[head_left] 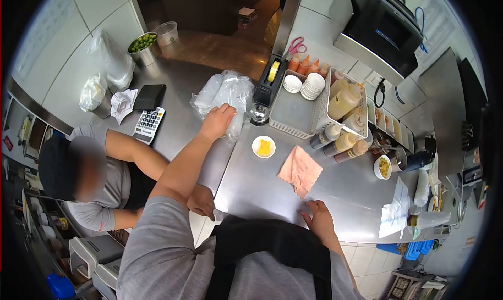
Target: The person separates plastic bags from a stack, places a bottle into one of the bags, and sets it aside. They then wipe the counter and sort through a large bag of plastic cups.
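My left hand (219, 122) reaches forward to a clear plastic bag (226, 90) on the steel counter, its fingers bent onto the near side of the bag. Pale, rounded shapes show through the plastic, but I cannot make out what they are. At the counter's front edge rests my right hand (318, 219), fingers apart and holding nothing. Just ahead of it lies a crumpled pink cloth (299, 169). A small white dish (263, 147) with something yellow in it sits between the cloth and the bag.
A tape dispenser (269, 85) stands right of the bag, beside a white basket (293, 131) with small white dishes. Squeeze bottles (346, 101) crowd the right. A co-worker (120, 179) stands close on my left, near a calculator (149, 124). Green pieces fill a metal container (144, 48).
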### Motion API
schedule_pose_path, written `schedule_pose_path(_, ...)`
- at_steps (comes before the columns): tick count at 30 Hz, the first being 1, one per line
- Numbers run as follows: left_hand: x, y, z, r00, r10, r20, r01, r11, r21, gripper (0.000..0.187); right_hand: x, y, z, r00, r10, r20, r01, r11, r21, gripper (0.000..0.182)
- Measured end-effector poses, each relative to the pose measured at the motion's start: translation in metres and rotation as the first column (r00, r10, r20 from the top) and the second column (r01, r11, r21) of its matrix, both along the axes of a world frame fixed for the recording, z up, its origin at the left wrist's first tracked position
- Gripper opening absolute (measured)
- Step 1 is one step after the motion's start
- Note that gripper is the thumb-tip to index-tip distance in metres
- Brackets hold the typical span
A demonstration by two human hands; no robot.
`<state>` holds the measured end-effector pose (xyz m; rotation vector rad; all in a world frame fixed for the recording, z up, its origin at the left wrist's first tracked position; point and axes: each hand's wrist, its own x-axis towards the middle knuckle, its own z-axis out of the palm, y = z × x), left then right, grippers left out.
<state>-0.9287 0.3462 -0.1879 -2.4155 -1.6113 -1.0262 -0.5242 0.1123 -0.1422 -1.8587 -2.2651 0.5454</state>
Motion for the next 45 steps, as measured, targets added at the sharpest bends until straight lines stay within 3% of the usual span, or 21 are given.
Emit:
schedule_pose_path(4, -0.002, 0.009, 0.013, 0.984, 0.065, 0.165, -0.065, 0.998, -0.010, 0.011, 0.008, -0.009, -0.006, 1.000, 0.007, 0.016, -0.007, 1.000, -0.008, 0.035)
schedule_pose_path(8, -0.017, 0.022, 0.079, 0.968, 0.172, 0.181, -0.215, 0.944, 0.250, 0.016, 0.019, -0.019, -0.015, 0.999, 0.016, -0.045, -0.015, 1.000, 0.023, 0.036)
schedule_pose_path(18, 0.105, -0.113, 0.278, 0.983, -0.125, -0.131, 0.167, 0.902, 0.397, 0.013, 0.045, -0.025, 0.005, 0.964, 0.078, -0.255, -0.111, 0.987, -0.117, 0.043)
schedule_pose_path(19, 0.125, -0.128, 0.288, 0.970, -0.196, -0.146, 0.239, 0.879, 0.412, 0.010, 0.041, -0.028, 0.024, 0.781, -0.151, -0.606, -0.095, 0.931, -0.353, 0.052)
schedule_pose_path(20, 0.147, -0.142, 0.292, 0.951, -0.264, -0.159, 0.308, 0.851, 0.425, 0.008, 0.040, -0.032, 0.041, 0.459, -0.425, -0.780, -0.179, 0.815, -0.550, 0.062)
schedule_pose_path(21, 0.172, -0.153, 0.289, 0.909, -0.375, -0.181, 0.415, 0.795, 0.442, 0.007, 0.042, -0.034, 0.057, 0.453, -0.434, -0.779, -0.177, 0.812, -0.556, 0.062)
schedule_pose_path(23, 0.220, -0.176, 0.276, 0.787, -0.583, -0.204, 0.613, 0.698, 0.370, 0.007, 0.052, -0.038, 0.078, -0.220, -0.626, -0.748, -0.531, 0.720, -0.447, 0.079)
schedule_pose_path(26, 0.283, -0.195, 0.226, 0.611, -0.735, -0.295, 0.792, 0.573, 0.213, 0.011, 0.081, -0.048, 0.064, -0.353, -0.581, -0.733, -0.341, 0.810, -0.478, 0.087)
schedule_pose_path(28, 0.305, -0.199, 0.179, 0.589, -0.767, -0.252, 0.808, 0.566, 0.164, 0.011, 0.100, -0.059, 0.039, -0.387, -0.578, -0.718, -0.221, 0.814, -0.537, 0.081)
schedule_pose_path(30, 0.318, -0.208, 0.138, 0.573, -0.794, -0.205, 0.819, 0.561, 0.119, 0.012, 0.125, -0.071, -0.006, -0.333, -0.596, -0.731, 0.088, 0.752, -0.653, 0.074)
schedule_pose_path(32, 0.310, -0.225, 0.105, 0.665, -0.743, -0.080, 0.744, 0.668, -0.018, 0.015, 0.137, -0.086, -0.013, -0.385, -0.633, -0.671, 0.098, 0.695, -0.712, 0.067)
schedule_pose_path(34, 0.294, -0.243, 0.077, 0.695, -0.718, -0.033, 0.708, 0.693, -0.137, 0.019, 0.132, -0.101, -0.007, -0.139, -0.619, -0.773, 0.289, 0.721, -0.630, 0.064)
schedule_pose_path(36, 0.280, -0.248, 0.054, 0.726, -0.688, -0.002, 0.664, 0.701, -0.259, 0.022, 0.134, -0.104, -0.006, -0.070, -0.612, -0.787, 0.370, 0.717, -0.591, 0.063)
schedule_pose_path(37, 0.275, -0.248, 0.045, 0.745, -0.667, -0.014, 0.633, 0.714, -0.299, 0.026, 0.134, -0.104, -0.005, 0.316, -0.460, -0.830, 0.550, 0.801, -0.235, 0.065)
schedule_pose_path(38, 0.273, -0.250, 0.037, 0.764, -0.645, -0.027, 0.601, 0.725, -0.336, 0.030, 0.135, -0.103, -0.003, 0.675, -0.311, -0.669, 0.549, 0.818, 0.173, 0.067)
schedule_pose_path(39, 0.277, -0.253, 0.039, 0.762, -0.647, -0.024, 0.602, 0.722, -0.342, 0.030, 0.138, -0.098, 0.002, 0.793, -0.201, -0.575, 0.469, 0.803, 0.367, 0.070)
schedule_pose_path(40, 0.285, -0.255, 0.045, 0.823, -0.564, 0.065, 0.555, 0.776, -0.300, 0.036, 0.141, -0.091, 0.010, 0.793, -0.204, -0.574, 0.470, 0.804, 0.364, 0.070)
schedule_pose_path(41, 0.294, -0.257, 0.051, 0.867, -0.473, 0.156, 0.498, 0.826, -0.263, 0.042, 0.142, -0.082, 0.020, 0.900, -0.145, -0.411, 0.341, 0.822, 0.456, 0.069)
schedule_pose_path(42, 0.304, -0.259, 0.056, 0.867, -0.473, 0.157, 0.498, 0.825, -0.267, 0.042, 0.144, -0.072, 0.026, 0.970, -0.083, -0.230, 0.195, 0.830, 0.522, 0.069)
schedule_pose_path(44, 0.320, -0.264, 0.062, 0.888, -0.453, 0.083, 0.442, 0.787, -0.431, 0.064, 0.147, -0.053, 0.030, 0.975, -0.101, -0.199, 0.187, 0.858, 0.479, 0.067)
schedule_pose_path(45, 0.320, -0.264, 0.059, 0.888, -0.451, 0.083, 0.440, 0.786, -0.434, 0.064, 0.148, -0.043, 0.030, 0.979, -0.116, -0.165, 0.179, 0.881, 0.439, 0.066)
